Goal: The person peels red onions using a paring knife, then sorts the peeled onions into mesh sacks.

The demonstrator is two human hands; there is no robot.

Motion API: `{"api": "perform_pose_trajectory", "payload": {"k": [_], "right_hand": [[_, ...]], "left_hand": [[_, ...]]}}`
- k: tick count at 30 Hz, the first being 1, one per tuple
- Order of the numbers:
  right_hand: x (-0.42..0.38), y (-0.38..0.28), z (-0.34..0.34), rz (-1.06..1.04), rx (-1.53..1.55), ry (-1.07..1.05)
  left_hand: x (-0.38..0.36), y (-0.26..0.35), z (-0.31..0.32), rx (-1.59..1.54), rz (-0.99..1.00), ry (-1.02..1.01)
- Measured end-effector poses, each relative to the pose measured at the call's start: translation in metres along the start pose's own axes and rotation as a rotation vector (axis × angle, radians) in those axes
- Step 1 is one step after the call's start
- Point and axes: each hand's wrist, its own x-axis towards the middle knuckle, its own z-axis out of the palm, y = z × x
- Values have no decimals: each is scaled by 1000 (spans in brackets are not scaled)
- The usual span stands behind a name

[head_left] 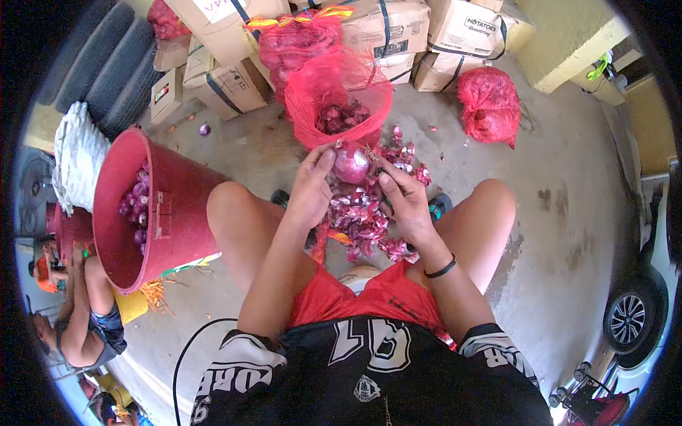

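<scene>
A purple-red onion (352,164) is held up in front of me between both hands, its stringy roots pointing right. My left hand (312,188) is closed on the onion's left side, thumb and fingertips against it. On the other side my right hand (407,197) is closed in a pinch by the roots; a small dark bit shows at its fingertips, too little to name. Just beyond stands an opened red mesh bag (312,128) with onions (344,117) inside. Loose onion skins (361,216) lie heaped on the floor below my hands.
A large red bin (181,202) of onions stands at left, before stacked tyres (106,64). Full mesh bags (490,105) and cardboard boxes (387,32) line the far side. Another person (85,319) sits at far left. A car wheel (632,318) is at right.
</scene>
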Motion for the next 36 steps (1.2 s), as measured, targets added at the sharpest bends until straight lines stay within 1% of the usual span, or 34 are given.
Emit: {"api": "perform_pose_trajectory", "payload": {"k": [3,5,7,9,10,12,15,16,19,21,24,26,27,32,35,36], "right_hand": [[0,4,1,72,-16,50],[3,11,2,-36,-112,53],[2,13,2,-57,-143,33],[-4,11,3,31,-65,-10],[-6,9,4,88,-4,-26],[-8,-4,4,240,211,-50],[-2,-16,0,268,250,32],[3,-18,-8,203,273,-11],[4,-21,-18,207,188,-91],[0,-20,-18,195,205,-92],[-3,-25,-15,166,240,-149],[-4,-24,-16,154,214,-188],[-3,-24,-19,161,218,-158],[3,-23,-27,210,233,-16],[6,-22,-33,201,306,27],[9,-20,-35,185,282,57]], "left_hand": [[-2,2,5,-52,-21,59],[-4,1,13,19,41,78],[-3,-3,13,104,87,108],[1,-5,5,202,119,150],[1,-3,4,179,89,128],[0,7,2,136,36,79],[-2,15,-6,48,19,-71],[-4,16,-6,14,-5,-91],[-12,18,-1,-82,-62,-144],[-12,17,1,-149,-68,-169],[-9,19,6,-212,-108,-133],[-6,12,0,-127,-111,-74],[-5,10,-1,-85,-112,-48],[-5,8,-5,-79,-61,-171],[-7,7,-6,-107,-37,-232],[-8,8,-6,-123,-30,-250]]}}
